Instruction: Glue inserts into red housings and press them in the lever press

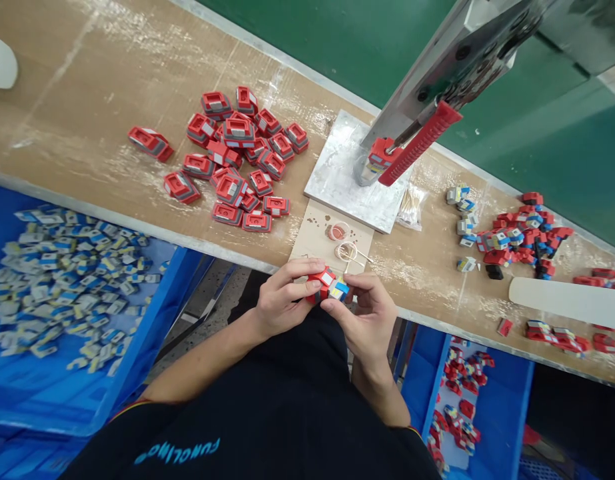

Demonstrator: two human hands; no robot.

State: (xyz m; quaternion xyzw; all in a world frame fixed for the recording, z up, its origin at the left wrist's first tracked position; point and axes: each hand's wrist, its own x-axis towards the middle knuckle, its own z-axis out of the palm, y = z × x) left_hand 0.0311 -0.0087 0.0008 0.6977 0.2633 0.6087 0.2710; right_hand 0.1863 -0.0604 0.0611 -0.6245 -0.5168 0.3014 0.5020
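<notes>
My left hand (282, 297) grips a small red toy part (321, 281) at the near edge of the workbench. My right hand (364, 313) pinches a small white, blue and yellow piece (340, 289) against that red part. Both hands meet over my lap, just in front of a small beige board (317, 230). A pile of several red parts (240, 160) lies on the bench beyond my left hand.
A hand press with a red handle (420, 143) stands on a metal plate (337, 180), a red part under it. Blue bin (137, 340) at left holds white-blue pieces; a blue bin (507, 400) at right holds assembled parts. More parts (517, 237) lie at right.
</notes>
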